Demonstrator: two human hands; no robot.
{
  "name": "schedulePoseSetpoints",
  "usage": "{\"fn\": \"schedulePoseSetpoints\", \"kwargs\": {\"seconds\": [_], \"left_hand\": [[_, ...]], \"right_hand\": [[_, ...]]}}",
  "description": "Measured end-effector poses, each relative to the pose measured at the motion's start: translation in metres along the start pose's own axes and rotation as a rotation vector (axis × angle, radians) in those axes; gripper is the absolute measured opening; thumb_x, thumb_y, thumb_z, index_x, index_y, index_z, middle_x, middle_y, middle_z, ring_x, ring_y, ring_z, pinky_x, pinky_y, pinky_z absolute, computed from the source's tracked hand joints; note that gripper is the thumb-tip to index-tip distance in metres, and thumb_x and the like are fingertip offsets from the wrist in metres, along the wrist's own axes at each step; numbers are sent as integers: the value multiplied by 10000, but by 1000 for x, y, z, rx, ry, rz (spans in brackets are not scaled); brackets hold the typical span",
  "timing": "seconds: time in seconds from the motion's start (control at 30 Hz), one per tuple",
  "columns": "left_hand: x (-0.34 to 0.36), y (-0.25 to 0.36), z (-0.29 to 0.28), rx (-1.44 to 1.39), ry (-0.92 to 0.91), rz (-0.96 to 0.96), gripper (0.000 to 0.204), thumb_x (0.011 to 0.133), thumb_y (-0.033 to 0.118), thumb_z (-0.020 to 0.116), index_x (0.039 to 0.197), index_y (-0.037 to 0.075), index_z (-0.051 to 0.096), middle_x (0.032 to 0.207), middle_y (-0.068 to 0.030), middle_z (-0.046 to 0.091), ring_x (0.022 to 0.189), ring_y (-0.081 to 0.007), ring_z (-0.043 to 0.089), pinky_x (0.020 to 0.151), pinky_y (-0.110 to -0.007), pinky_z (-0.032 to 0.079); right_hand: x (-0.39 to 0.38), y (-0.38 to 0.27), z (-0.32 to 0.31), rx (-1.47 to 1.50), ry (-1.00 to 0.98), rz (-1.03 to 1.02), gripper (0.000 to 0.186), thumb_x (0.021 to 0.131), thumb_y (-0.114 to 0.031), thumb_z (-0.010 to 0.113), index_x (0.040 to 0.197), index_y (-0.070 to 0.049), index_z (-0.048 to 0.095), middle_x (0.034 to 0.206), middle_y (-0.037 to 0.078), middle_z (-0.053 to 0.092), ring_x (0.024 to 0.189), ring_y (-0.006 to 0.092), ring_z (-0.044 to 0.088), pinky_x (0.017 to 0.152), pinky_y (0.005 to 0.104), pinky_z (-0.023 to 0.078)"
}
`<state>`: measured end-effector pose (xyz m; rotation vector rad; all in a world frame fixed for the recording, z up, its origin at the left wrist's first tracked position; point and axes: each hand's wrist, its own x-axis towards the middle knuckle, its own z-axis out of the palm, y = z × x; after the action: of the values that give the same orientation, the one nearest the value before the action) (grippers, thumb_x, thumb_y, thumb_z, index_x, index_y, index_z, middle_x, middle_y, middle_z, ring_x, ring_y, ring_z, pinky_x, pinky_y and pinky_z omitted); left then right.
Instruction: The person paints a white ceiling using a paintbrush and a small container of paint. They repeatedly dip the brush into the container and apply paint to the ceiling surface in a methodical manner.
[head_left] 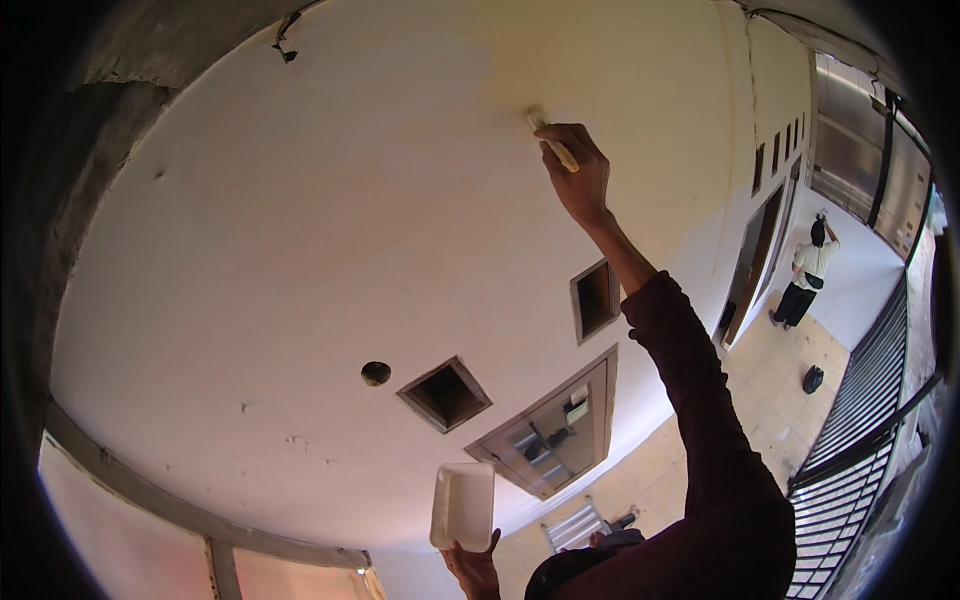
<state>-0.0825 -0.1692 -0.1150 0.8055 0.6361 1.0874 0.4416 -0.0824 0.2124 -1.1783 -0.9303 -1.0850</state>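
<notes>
My right hand (580, 175) is raised and closed around a paintbrush (537, 118) with a pale handle, its bristles at a wall (250, 220) that is white, with a pale yellow area at upper middle and right. Below, my left hand (470, 565) holds up a white rectangular plastic tray (462, 505) by its lower end; whether paint is in it I cannot tell.
The wall has square openings (445, 392), a round hole (375, 373) and a framed window (545, 430). Below are a tiled floor (760, 430), an aluminium ladder (575, 525) and a dark bag (813, 378). A person (805, 270) works at the far wall. A black railing (840, 430) runs along the right.
</notes>
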Motion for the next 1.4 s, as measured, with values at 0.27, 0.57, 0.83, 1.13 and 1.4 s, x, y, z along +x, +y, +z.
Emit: {"fn": "schedulePoseSetpoints", "kwargs": {"seconds": [0.27,0.57,0.83,1.13,1.4], "left_hand": [[1,1,-1,21,-14,26,655,1021,485,545,1525,108,362,1479,-150,480,1262,-344,562,962,-575,551],[-3,1,2,-15,17,14,666,1008,467,573,1529,116,353,1491,-148,460,1283,-340,545,949,-568,560],[0,-2,-5,4,10,23,673,1006,469,576,1529,110,351,1479,-152,468,1278,-345,547,931,-561,574],[-2,0,-6,-9,34,5,688,1002,484,576,1530,106,347,1470,-161,476,1261,-351,559,927,-560,579],[-2,1,-5,5,26,43,664,1012,448,572,1536,115,339,1490,-163,455,1299,-362,529,937,-579,572]], "right_hand": [[13,-6,-9,528,-227,297,125,904,-91,723,1025,-61,733,989,38,745,816,121,691,664,293,559],[46,80,-37,-64,146,249,138,908,-160,734,1027,-92,748,965,51,742,873,206,729,775,354,556],[-19,-33,6,83,-66,14,154,865,-58,731,996,-141,725,1002,47,705,818,253,718,676,370,579],[8,41,-26,569,-76,517,209,904,-167,754,1083,-65,719,1017,35,710,878,115,668,673,289,592],[40,138,-55,220,95,481,230,893,-203,763,1091,-90,736,1017,32,714,923,131,684,727,317,601]]}}
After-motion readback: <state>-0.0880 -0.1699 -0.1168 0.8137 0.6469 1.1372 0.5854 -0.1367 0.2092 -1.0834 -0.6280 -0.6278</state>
